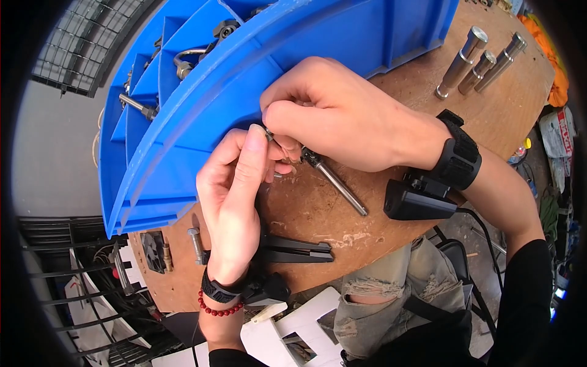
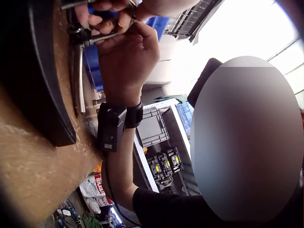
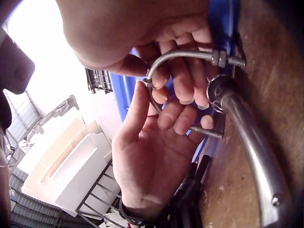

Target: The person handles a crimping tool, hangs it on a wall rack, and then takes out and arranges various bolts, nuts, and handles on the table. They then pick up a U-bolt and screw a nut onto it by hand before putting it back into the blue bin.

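Note:
A curved metal rod, like a U-bolt [image 3: 183,53], with nuts near one threaded end, is held between both hands. The left hand [image 1: 235,189] [image 3: 152,156] pinches its bend between thumb and fingers. Close against it, the right hand [image 1: 342,116] [image 3: 137,33] has its fingers curled round the rod; the left wrist view shows this right hand [image 2: 126,61] too. In the head view the fingers cover most of the rod. Just beyond the fingers a steel bar with a dark joint [image 1: 339,183] [image 3: 249,137] lies on the wooden table [image 1: 306,214].
A blue divided bin [image 1: 183,122] with metal parts stands behind the hands. Several steel cylinders, one marked here [image 1: 458,70], stand at the back right. A bolt [image 1: 195,244], a dark part [image 1: 153,252] and a black tool-like piece [image 1: 299,249] lie near the front edge.

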Action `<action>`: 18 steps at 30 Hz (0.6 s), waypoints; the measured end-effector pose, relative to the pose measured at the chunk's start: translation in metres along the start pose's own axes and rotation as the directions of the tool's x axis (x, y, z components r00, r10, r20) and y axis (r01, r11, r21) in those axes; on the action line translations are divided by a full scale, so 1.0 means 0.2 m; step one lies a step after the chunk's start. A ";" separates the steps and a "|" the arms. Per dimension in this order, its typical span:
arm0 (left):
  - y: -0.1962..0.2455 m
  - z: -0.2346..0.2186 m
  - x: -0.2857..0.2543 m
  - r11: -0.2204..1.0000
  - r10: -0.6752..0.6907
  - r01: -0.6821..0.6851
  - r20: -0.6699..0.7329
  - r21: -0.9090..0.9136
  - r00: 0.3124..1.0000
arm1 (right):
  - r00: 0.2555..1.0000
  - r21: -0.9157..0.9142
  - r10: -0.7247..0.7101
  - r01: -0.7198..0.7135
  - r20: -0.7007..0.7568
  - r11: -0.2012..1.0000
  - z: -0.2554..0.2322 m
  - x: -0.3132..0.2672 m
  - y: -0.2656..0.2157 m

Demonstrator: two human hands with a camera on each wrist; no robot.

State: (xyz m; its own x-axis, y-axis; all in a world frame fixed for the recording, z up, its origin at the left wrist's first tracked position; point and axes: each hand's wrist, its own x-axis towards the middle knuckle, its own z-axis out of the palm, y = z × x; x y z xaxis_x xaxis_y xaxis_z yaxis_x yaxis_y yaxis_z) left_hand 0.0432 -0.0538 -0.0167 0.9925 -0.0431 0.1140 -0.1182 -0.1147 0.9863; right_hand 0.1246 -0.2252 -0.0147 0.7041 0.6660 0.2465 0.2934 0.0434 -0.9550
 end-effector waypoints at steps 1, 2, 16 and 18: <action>0.00 0.00 0.00 1.000 -0.006 0.006 -0.007 0.001 1.000 | 1.000 -0.025 0.003 -0.003 -0.001 1.000 0.00 0.00 0.00; 0.00 0.00 0.00 1.000 -0.012 0.013 -0.014 0.002 1.000 | 1.000 -0.050 0.006 -0.006 -0.002 0.999 0.00 0.00 0.00; -0.01 -0.01 0.00 1.000 -0.005 0.004 -0.053 -0.020 0.999 | 0.995 -0.158 -0.018 0.002 -0.099 0.987 0.01 0.01 0.02; 0.00 0.02 -0.01 0.999 -0.002 0.007 -0.086 0.051 0.996 | 0.997 -0.137 -0.002 -0.008 -0.074 0.990 0.01 0.01 0.02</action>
State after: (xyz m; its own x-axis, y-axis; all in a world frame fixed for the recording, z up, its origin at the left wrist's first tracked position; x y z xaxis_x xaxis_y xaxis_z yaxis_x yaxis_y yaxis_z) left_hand 0.0412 -0.0572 -0.0174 0.9917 0.0429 0.1215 -0.1129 -0.1652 0.9798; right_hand 0.1262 -0.2228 -0.0188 0.7491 0.6091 0.2603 0.3739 -0.0645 -0.9252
